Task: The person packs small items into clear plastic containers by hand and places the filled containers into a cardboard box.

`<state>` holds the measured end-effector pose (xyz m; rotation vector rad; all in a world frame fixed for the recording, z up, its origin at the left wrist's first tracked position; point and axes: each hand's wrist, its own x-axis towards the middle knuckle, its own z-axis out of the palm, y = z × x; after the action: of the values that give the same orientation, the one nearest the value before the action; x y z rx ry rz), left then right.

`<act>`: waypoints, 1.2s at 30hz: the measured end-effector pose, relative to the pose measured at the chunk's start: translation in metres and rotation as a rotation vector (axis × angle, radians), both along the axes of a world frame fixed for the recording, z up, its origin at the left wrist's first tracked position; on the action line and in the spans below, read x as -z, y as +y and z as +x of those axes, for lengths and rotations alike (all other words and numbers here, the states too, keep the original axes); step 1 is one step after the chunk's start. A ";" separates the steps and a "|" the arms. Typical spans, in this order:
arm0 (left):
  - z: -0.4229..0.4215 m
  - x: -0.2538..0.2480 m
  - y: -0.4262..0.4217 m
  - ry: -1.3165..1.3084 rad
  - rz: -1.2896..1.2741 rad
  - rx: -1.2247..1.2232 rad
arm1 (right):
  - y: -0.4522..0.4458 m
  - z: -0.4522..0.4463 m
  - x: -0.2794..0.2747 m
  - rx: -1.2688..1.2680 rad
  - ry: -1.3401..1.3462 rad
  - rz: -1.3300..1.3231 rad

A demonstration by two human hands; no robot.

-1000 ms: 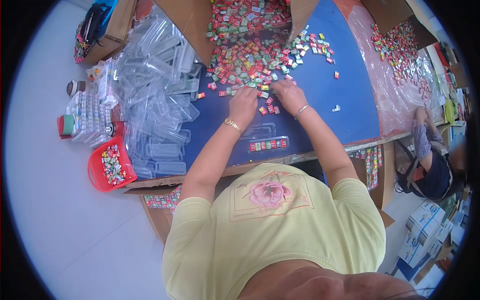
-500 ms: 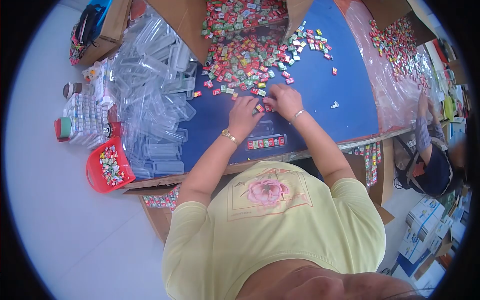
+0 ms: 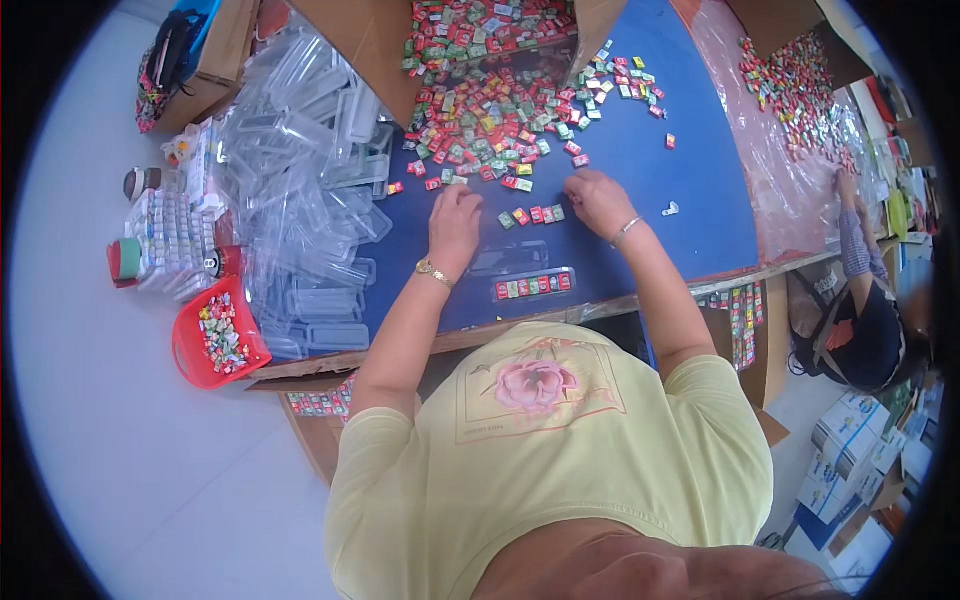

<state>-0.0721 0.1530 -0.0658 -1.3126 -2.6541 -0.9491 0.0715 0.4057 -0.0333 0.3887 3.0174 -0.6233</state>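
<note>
My left hand (image 3: pixel 455 226) rests at the near edge of a heap of small printed packets (image 3: pixel 485 115), fingers curled together; anything in them is hidden. To the right, my right hand (image 3: pixel 601 206) is also closed at the heap's edge, its fingertips covering whatever it pinches. Between them, several red, green and yellow packets form a loose row (image 3: pixel 532 216) on the blue tabletop (image 3: pixel 640 225). Nearer my body lie a clear plastic case (image 3: pixel 508 258) and another clear case holding a row of packets (image 3: pixel 533 285).
Many clear cases (image 3: pixel 310 150) are piled at left. A cardboard box (image 3: pixel 360 45) spills packets at the back. A red basket (image 3: pixel 215 335) of packets stands left of the table. At right, another person's hand (image 3: pixel 848 185) reaches toward a second heap (image 3: pixel 800 95).
My hands have moved apart from the middle, the left one leftward and the right one rightward. The loose row of packets between them is now uncovered.
</note>
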 end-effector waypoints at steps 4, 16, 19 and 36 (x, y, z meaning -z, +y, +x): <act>0.008 -0.002 -0.006 -0.125 -0.073 0.049 | -0.005 0.015 -0.001 -0.051 0.024 -0.239; 0.023 -0.011 0.021 -0.023 -0.055 0.267 | -0.037 0.009 0.006 -0.091 0.090 -0.038; 0.025 -0.029 0.021 -0.093 -0.124 0.252 | -0.040 0.012 0.010 -0.064 0.128 -0.041; 0.019 -0.034 -0.013 -0.050 -0.091 0.238 | -0.060 0.015 0.002 0.002 0.125 -0.106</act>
<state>-0.0530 0.1396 -0.0321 -1.6767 -2.6495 -0.9027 0.0860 0.3460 -0.0352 0.3607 3.0828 -0.8344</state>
